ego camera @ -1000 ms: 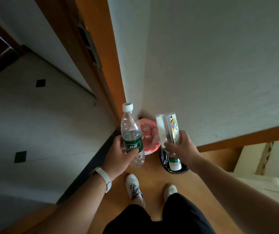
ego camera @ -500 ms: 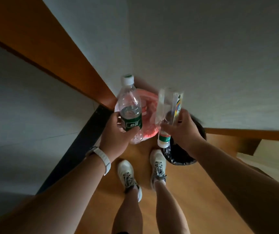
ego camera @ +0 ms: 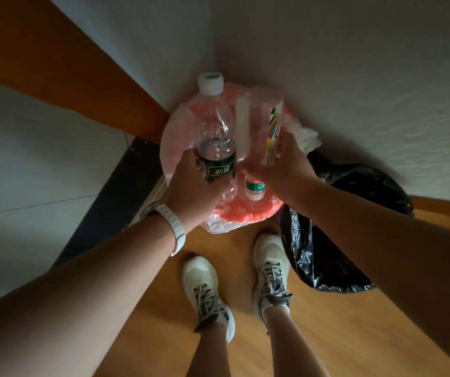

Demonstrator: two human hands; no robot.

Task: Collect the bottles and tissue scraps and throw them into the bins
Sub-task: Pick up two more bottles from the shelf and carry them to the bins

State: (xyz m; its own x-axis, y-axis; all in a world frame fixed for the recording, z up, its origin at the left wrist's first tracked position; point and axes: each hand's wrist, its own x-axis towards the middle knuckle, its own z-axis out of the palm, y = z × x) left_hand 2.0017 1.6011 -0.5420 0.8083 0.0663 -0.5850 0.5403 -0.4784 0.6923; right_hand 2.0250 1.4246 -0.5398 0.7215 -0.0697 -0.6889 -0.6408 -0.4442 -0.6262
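Above the pink-lined bin (ego camera: 245, 214), the left hand (ego camera: 195, 190) curls its fingers round a green-label bottle (ego camera: 214, 131) (cap upward); the right hand (ego camera: 282, 170) fingers grip a clear bottle (ego camera: 257, 123), cap downward.

Dim indoor light, strong wide-angle distortion, soft blur at edges.

Noted: green-labelled bottle (ego camera: 215, 137) is clear thin plastic, ribbed and glossy, with a shiny film label and a white plastic cap. The second bottle (ego camera: 256, 123) is clear smooth plastic. Pink bin (ego camera: 245, 213) has a thin, wrinkled, translucent liner. Black bin bag (ego camera: 324, 240) is glossy crinkled plastic. Floor (ego camera: 340, 336) is smooth, wood-look, low sheen. Wall (ego camera: 354, 63) is matt, finely textured.
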